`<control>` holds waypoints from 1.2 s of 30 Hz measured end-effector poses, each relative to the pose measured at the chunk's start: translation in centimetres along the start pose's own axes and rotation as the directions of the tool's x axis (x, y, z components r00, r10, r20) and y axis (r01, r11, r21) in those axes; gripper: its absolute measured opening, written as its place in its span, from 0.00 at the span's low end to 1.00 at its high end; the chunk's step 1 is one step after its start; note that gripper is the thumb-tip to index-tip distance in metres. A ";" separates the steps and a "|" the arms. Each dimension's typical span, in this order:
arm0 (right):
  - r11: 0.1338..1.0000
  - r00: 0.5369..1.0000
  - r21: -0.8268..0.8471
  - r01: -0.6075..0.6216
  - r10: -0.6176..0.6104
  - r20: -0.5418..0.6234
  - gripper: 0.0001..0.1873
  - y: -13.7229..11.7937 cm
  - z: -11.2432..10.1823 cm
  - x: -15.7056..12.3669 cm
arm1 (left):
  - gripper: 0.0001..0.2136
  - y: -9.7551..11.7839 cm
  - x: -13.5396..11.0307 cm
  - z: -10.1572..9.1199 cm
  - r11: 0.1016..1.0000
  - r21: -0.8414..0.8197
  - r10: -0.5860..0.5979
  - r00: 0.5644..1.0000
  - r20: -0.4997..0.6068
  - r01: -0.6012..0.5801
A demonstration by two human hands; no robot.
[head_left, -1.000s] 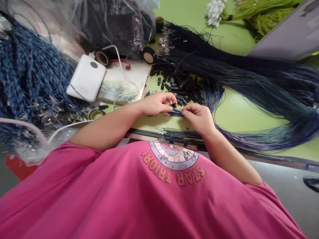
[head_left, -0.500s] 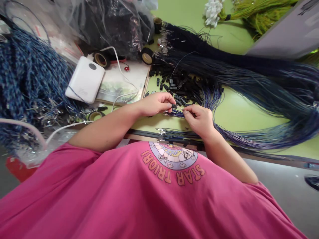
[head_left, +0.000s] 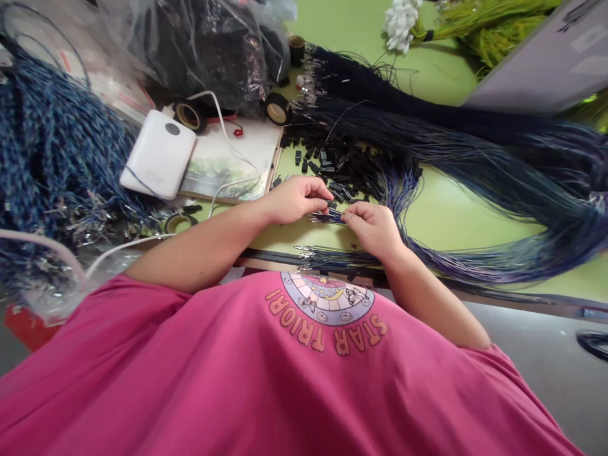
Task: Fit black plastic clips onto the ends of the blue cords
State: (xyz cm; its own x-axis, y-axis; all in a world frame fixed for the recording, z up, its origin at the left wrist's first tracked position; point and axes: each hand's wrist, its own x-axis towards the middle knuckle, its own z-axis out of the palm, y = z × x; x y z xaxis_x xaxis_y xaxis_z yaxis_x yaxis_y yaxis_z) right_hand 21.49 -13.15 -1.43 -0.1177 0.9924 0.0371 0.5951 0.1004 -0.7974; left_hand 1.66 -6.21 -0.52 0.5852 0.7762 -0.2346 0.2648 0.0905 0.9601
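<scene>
My left hand (head_left: 300,199) pinches a small black connector housing between thumb and forefinger. Close by on the right, my right hand (head_left: 373,229) has its thumb and forefinger pressed together on a thin wire, whose end is too small to make out. Below the fingertips lies a bundle of blue and dark wires (head_left: 327,217) with bare metal terminals at its left end. Just beyond both hands spreads a pile of loose black connector housings (head_left: 339,168). Nearer my body, more wires (head_left: 337,258) with metal tips lie along the table edge.
A thick hank of dark wires (head_left: 451,136) curves across the green table (head_left: 456,202). To the left are a white power bank (head_left: 159,154), a picture-covered notebook (head_left: 228,155), tape rolls (head_left: 278,109) and twisted blue cables (head_left: 57,139). A black-filled plastic bag (head_left: 213,50) stands behind.
My right hand's fingertips have shifted slightly left and toward my body, closer to my left hand. My left hand keeps its pinch. The whole view has shifted a little.
</scene>
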 end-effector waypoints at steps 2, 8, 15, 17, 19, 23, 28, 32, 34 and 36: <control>1.000 1.000 0.015 -0.012 0.013 -0.006 0.10 0.0 0.1 0.0 | 0.05 -0.2 0.1 0.0 1.000 0.011 0.025 1.000 -0.014 -0.025; 0.988 0.991 0.086 -0.126 0.122 0.051 0.10 -0.2 0.2 0.2 | 0.07 -1.0 0.2 -0.1 0.990 0.105 0.091 0.995 0.043 -0.095; 0.995 0.996 0.059 -0.078 0.075 0.046 0.11 -0.2 1.1 -0.1 | 0.06 -0.9 0.2 0.4 0.995 0.085 0.045 0.998 0.041 -0.048; 0.996 0.997 0.042 -0.074 0.073 0.022 0.11 -0.3 1.1 -0.1 | 0.05 -0.6 0.1 0.6 0.998 0.065 0.024 0.999 0.044 -0.027; 0.996 0.996 0.043 -0.079 0.078 0.038 0.12 -0.2 0.8 -0.1 | 0.05 -0.4 0.0 0.5 0.998 0.068 0.016 0.999 0.043 -0.019; 0.996 0.991 0.042 -0.075 0.069 0.115 0.14 1.0 -0.4 0.5 | 0.06 0.0 -0.1 -0.8 0.986 0.167 -0.007 0.997 0.082 -0.007; 0.911 0.985 -0.376 0.171 -0.144 0.100 0.13 2.3 -0.7 1.2 | 0.09 0.6 -0.4 -2.8 0.939 0.339 -0.119 0.978 0.170 0.056; 0.872 0.979 -0.454 0.184 -0.122 0.163 0.13 2.2 -0.1 1.2 | 0.09 0.9 -0.5 -2.8 0.909 0.413 -0.157 0.967 0.199 0.063; 0.892 0.987 -0.424 0.158 -0.126 0.103 0.12 2.1 -0.1 1.2 | 0.09 0.9 -0.6 -2.6 0.915 0.401 -0.146 0.965 0.216 0.048; 0.902 0.990 -0.408 0.144 -0.128 0.065 0.12 2.1 -0.2 1.1 | 0.10 0.7 -0.5 -2.6 0.927 0.372 -0.132 0.964 0.230 0.038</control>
State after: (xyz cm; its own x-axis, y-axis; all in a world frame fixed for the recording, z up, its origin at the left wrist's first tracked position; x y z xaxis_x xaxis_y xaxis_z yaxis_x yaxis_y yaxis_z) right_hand 22.80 -11.82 -2.92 -0.2444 0.9645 0.1000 0.8438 0.2623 -0.4682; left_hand -0.45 -4.90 0.66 0.7056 0.5931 -0.3877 0.5529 -0.1186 0.8248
